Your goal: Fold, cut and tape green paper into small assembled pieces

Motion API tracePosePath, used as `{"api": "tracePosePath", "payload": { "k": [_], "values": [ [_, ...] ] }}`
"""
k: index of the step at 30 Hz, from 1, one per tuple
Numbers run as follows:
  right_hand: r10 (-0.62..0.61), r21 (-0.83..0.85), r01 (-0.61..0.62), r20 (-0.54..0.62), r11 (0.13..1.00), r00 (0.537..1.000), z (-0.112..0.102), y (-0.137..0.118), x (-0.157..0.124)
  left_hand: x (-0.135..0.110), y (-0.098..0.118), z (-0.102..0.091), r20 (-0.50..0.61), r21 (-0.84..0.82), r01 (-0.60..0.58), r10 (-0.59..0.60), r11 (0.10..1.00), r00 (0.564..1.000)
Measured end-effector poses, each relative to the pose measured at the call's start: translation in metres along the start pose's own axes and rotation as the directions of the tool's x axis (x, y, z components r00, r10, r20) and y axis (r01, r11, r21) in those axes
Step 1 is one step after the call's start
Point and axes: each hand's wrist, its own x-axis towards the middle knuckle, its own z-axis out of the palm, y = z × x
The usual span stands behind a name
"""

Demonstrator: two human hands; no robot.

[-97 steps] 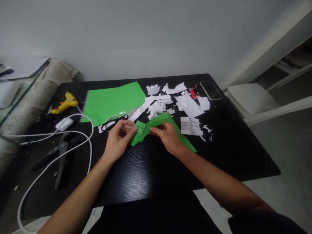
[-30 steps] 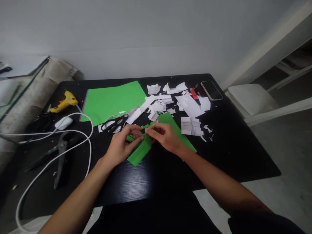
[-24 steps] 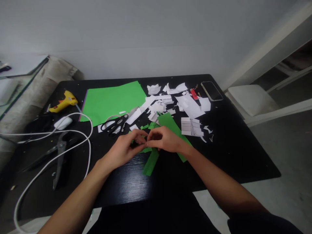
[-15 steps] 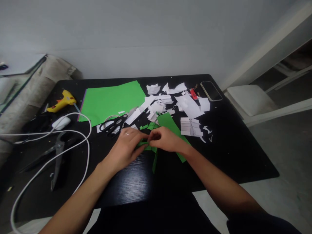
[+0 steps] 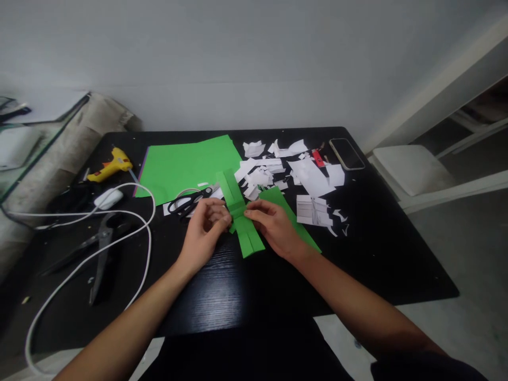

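Note:
A folded strip of green paper (image 5: 246,236) with crease lines is held up between both hands over the near part of the table. My left hand (image 5: 206,225) pinches its left edge, thumb and fingers bent. On the opposite edge, the thumb and fingers of my right hand (image 5: 273,225) close at about the same height. Behind my right hand lies a flat green paper piece (image 5: 305,235), partly covered by it. Black-handled scissors (image 5: 190,203) rest just beyond my left hand. To the right is a creased white paper piece (image 5: 307,210).
Large green sheets (image 5: 186,159) lie at the back left, near a yellow glue gun (image 5: 113,165). White paper scraps (image 5: 311,174), a red lighter (image 5: 318,157) and a phone (image 5: 347,154) are at the back right. Large shears (image 5: 103,243) and a looping white cable (image 5: 148,243) occupy the left.
The green strip has been turned so its creased face shows lengthwise between my hands. Both hands have moved slightly apart, now gripping its opposite edges.

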Motion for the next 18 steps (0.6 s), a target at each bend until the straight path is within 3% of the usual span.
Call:
{"api": "tracePosePath", "payload": {
  "k": [6, 12, 18],
  "values": [
    [-0.029, -0.11, 0.034, 0.049, 0.993, 0.998, -0.0035, 0.0099, 0.002, 0.0024, 0.0078, -0.0015, 0.061, -0.024, 0.01, -0.008, 1.0, 0.998],
    [-0.198, -0.288, 0.242, 0.174, 0.927, 0.965, -0.007, 0.0045, 0.0033, 0.0051, 0.0089, -0.0046, 0.093, 0.058, -0.003, -0.003, 0.998, 0.996],
    [-0.153, -0.303, 0.204, 0.181, 0.931, 0.971, -0.0087, 0.0025, 0.0016, 0.0067, 0.0105, -0.0064, 0.118, 0.014, 0.093, -0.094, 0.996, 0.989]
  ]
}}
